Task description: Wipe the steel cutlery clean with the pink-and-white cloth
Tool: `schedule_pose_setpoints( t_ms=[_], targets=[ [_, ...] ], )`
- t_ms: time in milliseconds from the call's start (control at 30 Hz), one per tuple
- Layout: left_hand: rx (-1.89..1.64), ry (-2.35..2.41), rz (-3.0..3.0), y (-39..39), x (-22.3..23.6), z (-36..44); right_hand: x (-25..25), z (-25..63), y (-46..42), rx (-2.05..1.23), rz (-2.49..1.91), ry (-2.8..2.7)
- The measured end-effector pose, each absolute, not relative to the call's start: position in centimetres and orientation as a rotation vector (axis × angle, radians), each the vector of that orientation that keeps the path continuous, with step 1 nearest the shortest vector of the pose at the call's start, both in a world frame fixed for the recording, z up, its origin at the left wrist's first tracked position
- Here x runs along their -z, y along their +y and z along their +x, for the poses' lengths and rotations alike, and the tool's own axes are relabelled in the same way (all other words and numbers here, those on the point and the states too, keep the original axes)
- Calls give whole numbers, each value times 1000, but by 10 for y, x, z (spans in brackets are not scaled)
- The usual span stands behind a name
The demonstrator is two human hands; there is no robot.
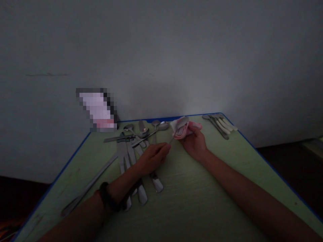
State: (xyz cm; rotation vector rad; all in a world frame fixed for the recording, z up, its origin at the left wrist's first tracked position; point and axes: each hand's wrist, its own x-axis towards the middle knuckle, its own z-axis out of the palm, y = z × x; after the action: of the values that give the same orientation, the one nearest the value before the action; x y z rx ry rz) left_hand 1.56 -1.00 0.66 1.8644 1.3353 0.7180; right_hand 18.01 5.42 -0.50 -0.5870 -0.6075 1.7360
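Note:
My left hand is closed around the handle end of a thin metal utensil whose other end goes into a pink and white cloth. My right hand grips that cloth, which is bunched round the utensil's tip. Both hands rest low over a green table with a blue edge. Under and left of my left hand lies a pile of metal knives and spoons. A dark band sits on my left wrist.
A second small group of cutlery with pale handles lies at the table's far right corner. A long metal utensil lies diagonally near the left edge. A grey wall stands right behind the table. The scene is dim.

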Motion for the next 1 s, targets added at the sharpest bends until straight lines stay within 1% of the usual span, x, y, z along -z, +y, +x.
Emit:
schedule_pose_setpoints(
  t_ms=[200, 433, 700, 1000],
  targets=[
    [-787, 1463, 2051, -9, -8, 19, 7, 179, 57, -1813, -642, -562],
    [-851, 1577, 2074, -9, -6, 18, 4, 181, 54, -1830, -504, -601],
    [-673, 1548, 2203, -8, -3, 19, 1, 183, 53, -1821, -501, -685],
    [-516, 1590, 2323, -8, 0, 20, 17, 174, 54, -1602, -750, -941]
  ],
)
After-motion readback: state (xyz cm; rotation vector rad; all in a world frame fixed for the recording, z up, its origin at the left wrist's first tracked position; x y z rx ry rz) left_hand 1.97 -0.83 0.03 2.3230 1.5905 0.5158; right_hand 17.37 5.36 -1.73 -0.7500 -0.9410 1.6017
